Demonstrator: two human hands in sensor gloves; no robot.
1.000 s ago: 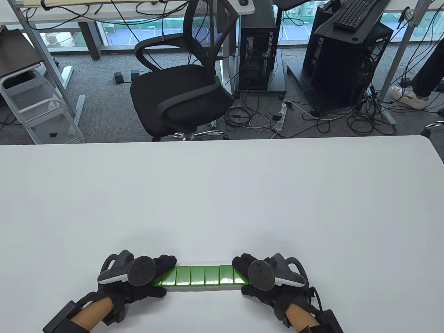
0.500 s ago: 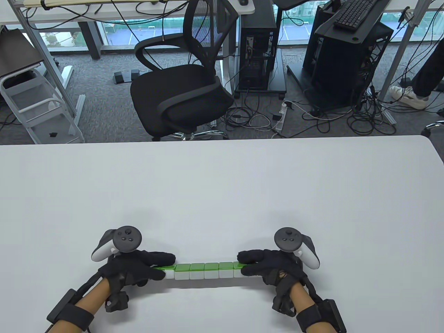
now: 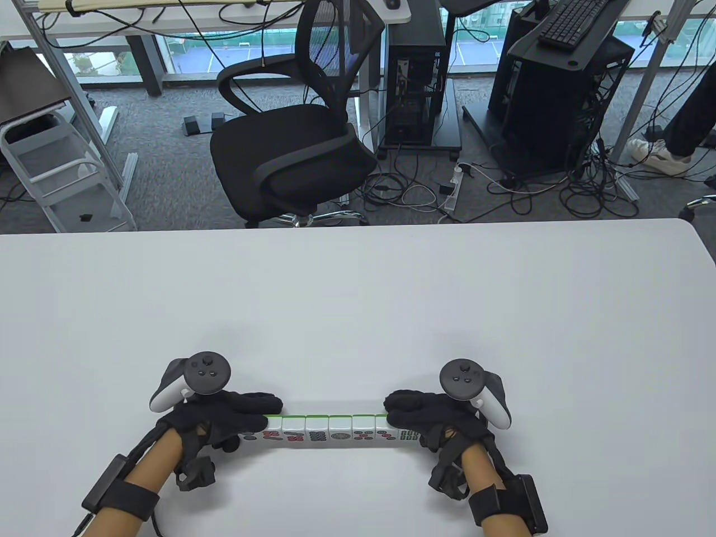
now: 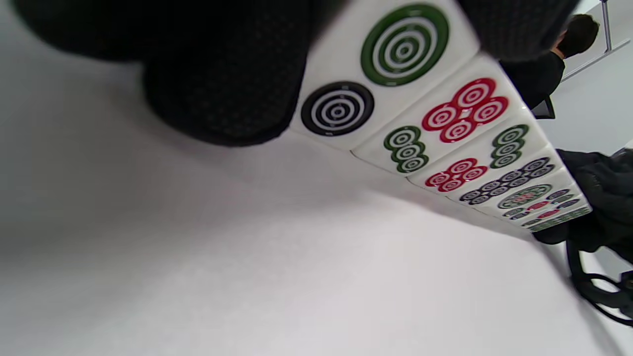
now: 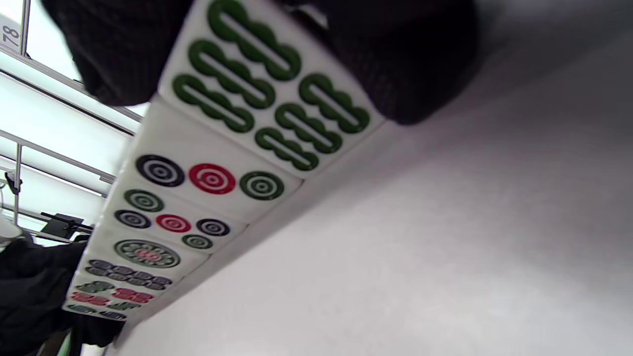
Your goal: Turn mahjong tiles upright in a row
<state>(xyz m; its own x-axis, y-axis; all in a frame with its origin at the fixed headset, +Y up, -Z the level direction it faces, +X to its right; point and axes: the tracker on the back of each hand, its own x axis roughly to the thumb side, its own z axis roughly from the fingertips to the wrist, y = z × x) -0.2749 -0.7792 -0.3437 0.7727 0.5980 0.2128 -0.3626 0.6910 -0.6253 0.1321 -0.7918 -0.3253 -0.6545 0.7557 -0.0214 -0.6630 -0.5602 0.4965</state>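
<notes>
- The row of tiles [image 3: 330, 432] has come right over since a second ago: then I saw green backs lying up, half a second ago white edges with a green strip, and now the printed faces look toward me, the green backs just a thin line along the far top edge.
- I judge the row is standing, or very nearly; from the table view I can't tell if it is dead vertical or leaning a touch my way.
- It sits near the front edge of the white table [image 3: 358, 302], square across, tiles touching side to side with no gaps that I can see.
- Faces read cleanly at the wrists: a two-circle tile [image 4: 376, 69] at the left end, a six-bamboo tile [image 5: 267, 84] at the right end, circle tiles between.
- My left hand [image 3: 224, 417] grips the left end, fingers narrow around the end tile; my right hand [image 3: 430, 417] grips the right end likewise.
- To finish well, I'd keep even inward pressure from both ends so the middle tiles don't bow out or topple.
- Then ease both hands off together, straight outward, no twist.
- Glossy, hard, smooth tiles: they'll likely slide on this table, so a light touch.
</notes>
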